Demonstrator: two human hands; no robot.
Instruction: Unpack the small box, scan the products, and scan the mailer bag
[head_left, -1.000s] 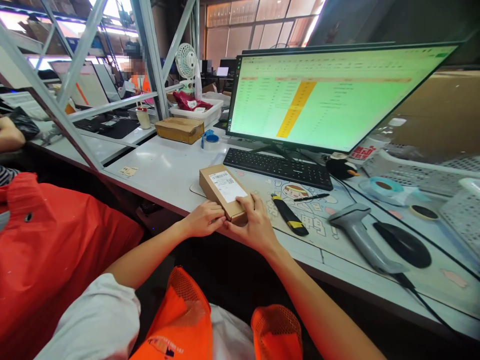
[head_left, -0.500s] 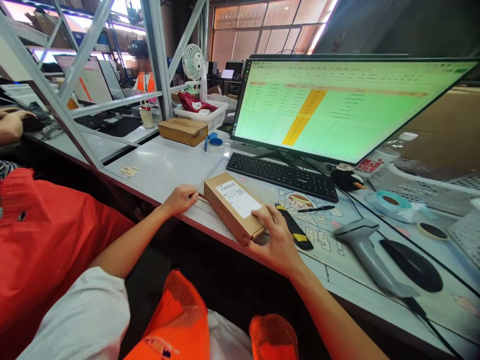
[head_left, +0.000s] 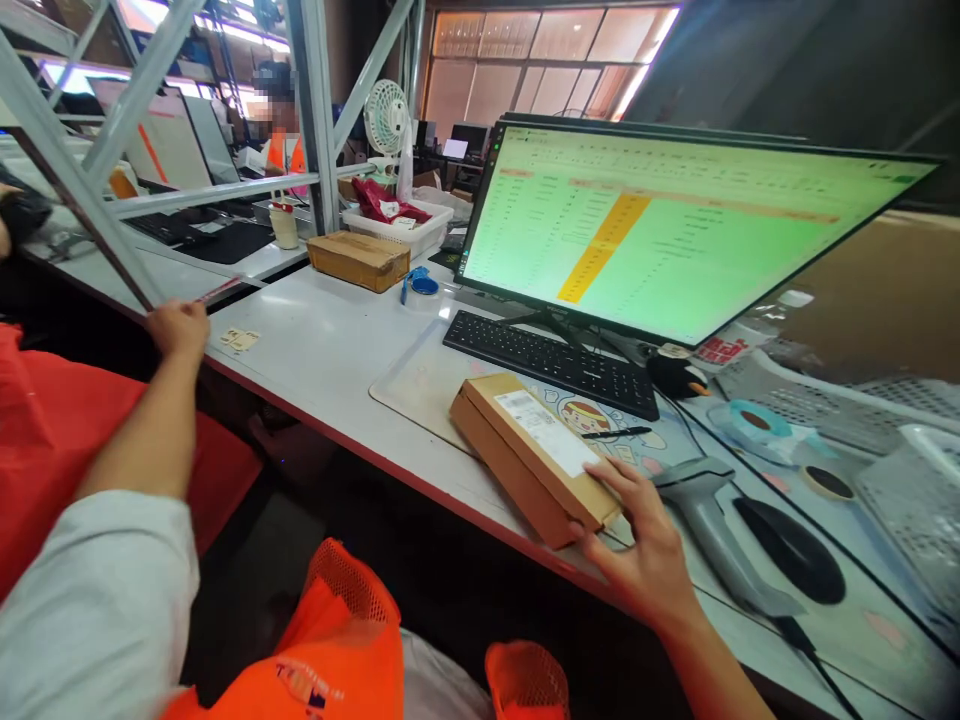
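My right hand point(head_left: 637, 540) is closed on the near right end of a small brown cardboard box point(head_left: 517, 465), thumb on its side and fingers on top. The box rests tilted at the table's front edge, with a white printed label point(head_left: 544, 430) facing up. Far to the left, my left hand point(head_left: 178, 328) is closed in a pinch at the table edge. A thin reddish strip point(head_left: 221, 290) sticks out from its fingers, away from the box.
Behind the box stand a black keyboard point(head_left: 551, 362) and a monitor point(head_left: 645, 230). A grey barcode scanner point(head_left: 720, 540), mouse point(head_left: 791, 550) and pen point(head_left: 619, 433) lie right. Another box point(head_left: 358, 262) and blue tape point(head_left: 424, 287) are further back. A neighbour's red garment point(head_left: 90, 420) is at left.
My left hand has moved far left, away from the box, with the strip in its fingers. My right hand has shifted the box rightward, and the black-and-yellow tool beside it is now hidden.
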